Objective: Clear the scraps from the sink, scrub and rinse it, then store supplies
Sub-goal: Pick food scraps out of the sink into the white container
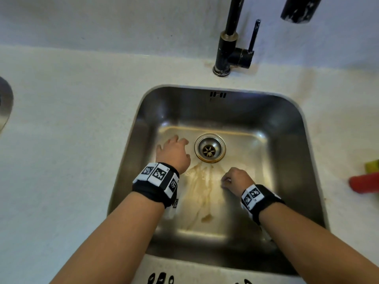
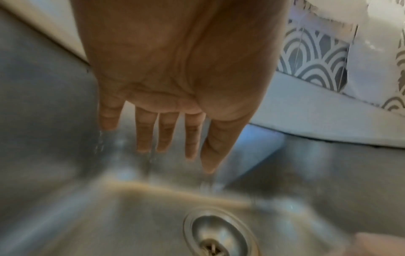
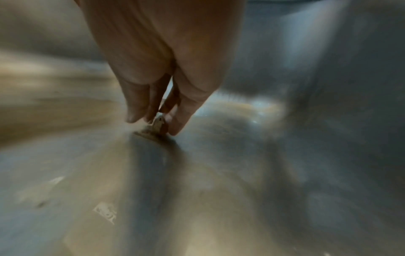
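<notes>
Right hand (image 3: 153, 83) pinches a small pale scrap (image 3: 158, 125) off the stained sink (image 1: 287, 128); left hand (image 2: 175, 78) spread, empty.

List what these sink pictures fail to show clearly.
- Scrap: right wrist view, blurred and mostly covered by the right hand fingers; its kind is unclear.
- Red and green items: head view, cut off by the edge.
- Drain: left wrist view, cropped, blurred.

Brushed steel sink (image 1: 283, 128), dull sheen, brown-yellow film streaked across centre of frame. Polished metal drain (image 1: 210, 148). Matt, speckled pale stone-like counter (image 1: 71, 124). Black tap (image 1: 231, 37) at top, coating chipped. Glossy patterned tiles (image 2: 311, 57), upper right.
</notes>
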Demonstrator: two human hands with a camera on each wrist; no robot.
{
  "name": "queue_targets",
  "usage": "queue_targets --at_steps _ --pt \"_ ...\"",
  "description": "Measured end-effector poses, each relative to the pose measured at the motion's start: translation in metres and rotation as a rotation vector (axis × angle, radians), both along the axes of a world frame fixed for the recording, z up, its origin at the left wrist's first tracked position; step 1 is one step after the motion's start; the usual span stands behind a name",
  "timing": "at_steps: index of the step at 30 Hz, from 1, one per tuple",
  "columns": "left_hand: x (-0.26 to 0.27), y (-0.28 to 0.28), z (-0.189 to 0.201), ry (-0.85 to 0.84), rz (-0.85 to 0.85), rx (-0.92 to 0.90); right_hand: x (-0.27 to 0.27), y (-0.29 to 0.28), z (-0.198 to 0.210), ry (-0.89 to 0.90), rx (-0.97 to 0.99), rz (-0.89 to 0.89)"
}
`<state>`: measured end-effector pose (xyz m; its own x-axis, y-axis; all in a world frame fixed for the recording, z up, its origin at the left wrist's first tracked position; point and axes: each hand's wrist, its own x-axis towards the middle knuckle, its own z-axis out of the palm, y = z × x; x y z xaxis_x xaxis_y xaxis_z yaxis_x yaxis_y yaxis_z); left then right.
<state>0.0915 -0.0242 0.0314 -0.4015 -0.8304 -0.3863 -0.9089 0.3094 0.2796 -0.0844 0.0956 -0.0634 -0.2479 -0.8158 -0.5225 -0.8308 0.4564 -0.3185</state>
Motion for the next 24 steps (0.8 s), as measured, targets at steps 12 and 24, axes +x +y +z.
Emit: queue_targets --at_steps 12,24 --pt "-0.005 0.012 -0.046 -0.108 -0.031 0.138 -0.001 -0.006 0.004 0.033 0.074 0.095" --pt "-0.032 0.033 -0.017 -0.065 -0.222 0.167 -0.032 0.013 0.126 -0.005 -0.278 -0.265"
